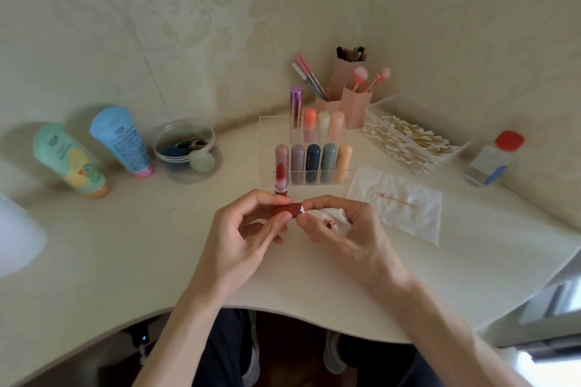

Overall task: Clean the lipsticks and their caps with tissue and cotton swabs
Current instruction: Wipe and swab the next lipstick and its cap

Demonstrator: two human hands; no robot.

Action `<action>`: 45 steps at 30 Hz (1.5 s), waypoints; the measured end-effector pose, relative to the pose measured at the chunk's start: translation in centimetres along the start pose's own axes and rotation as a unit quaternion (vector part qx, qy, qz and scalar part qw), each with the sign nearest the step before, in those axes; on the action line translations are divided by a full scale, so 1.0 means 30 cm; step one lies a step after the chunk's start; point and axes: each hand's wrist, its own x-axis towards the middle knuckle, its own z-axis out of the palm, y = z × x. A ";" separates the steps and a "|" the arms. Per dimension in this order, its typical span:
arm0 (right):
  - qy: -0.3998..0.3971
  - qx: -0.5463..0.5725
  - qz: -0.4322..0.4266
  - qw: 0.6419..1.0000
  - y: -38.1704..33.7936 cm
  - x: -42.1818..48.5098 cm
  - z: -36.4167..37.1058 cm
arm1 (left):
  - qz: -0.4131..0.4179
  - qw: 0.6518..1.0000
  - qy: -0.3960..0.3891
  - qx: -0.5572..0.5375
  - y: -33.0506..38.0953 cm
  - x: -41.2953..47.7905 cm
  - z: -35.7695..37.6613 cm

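Cream table [141,245], curved at its near edge. Just past that edge, left hand [248,229] pinching a dark red cap [287,209] sideways, mouth turned right, likely to admit the tissue [330,218], twisted to a point, gripped by the right hand [339,223]. Beyond the cap, uncapped lipstick [279,181] upright, parked clear. Farther right, used cotton swab [397,199]; swab box [390,105] toward the far right corner.

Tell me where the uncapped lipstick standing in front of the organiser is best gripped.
Pinch the uncapped lipstick by its lower barrel, coming from the near-left side. It stands upright with the red bullet exposed on top, which would likely smear if touched, and the clear organiser stands close behind it.
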 end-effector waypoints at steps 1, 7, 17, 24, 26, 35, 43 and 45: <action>0.006 -0.008 -0.006 1.000 0.000 -0.001 0.000 | -0.008 1.000 -0.010 -0.006 0.002 0.001 0.002; 0.004 -0.051 -0.035 0.998 -0.009 -0.013 0.008 | -0.057 0.998 -0.021 -0.020 0.005 0.004 -0.006; -0.001 -0.026 -0.019 0.999 -0.007 -0.009 0.003 | -0.068 0.997 -0.012 -0.036 0.017 0.006 -0.008; 0.005 -0.029 -0.006 1.000 -0.011 -0.008 0.005 | -0.030 0.999 -0.006 0.006 -0.001 -0.001 -0.008; 0.005 -0.026 0.002 1.000 -0.012 -0.006 0.001 | -0.015 1.000 -0.009 0.016 0.000 -0.001 -0.010; 0.001 -0.026 -0.015 1.000 -0.031 -0.018 0.005 | -0.045 0.999 -0.011 -0.016 0.021 0.003 -0.010; 0.012 -0.044 -0.012 0.999 -0.031 -0.015 0.004 | -0.059 0.998 -0.020 -0.026 0.032 0.003 -0.009; 0.002 -0.037 -0.016 0.999 -0.030 -0.017 0.005 | -0.084 0.995 -0.027 -0.042 0.032 0.006 -0.009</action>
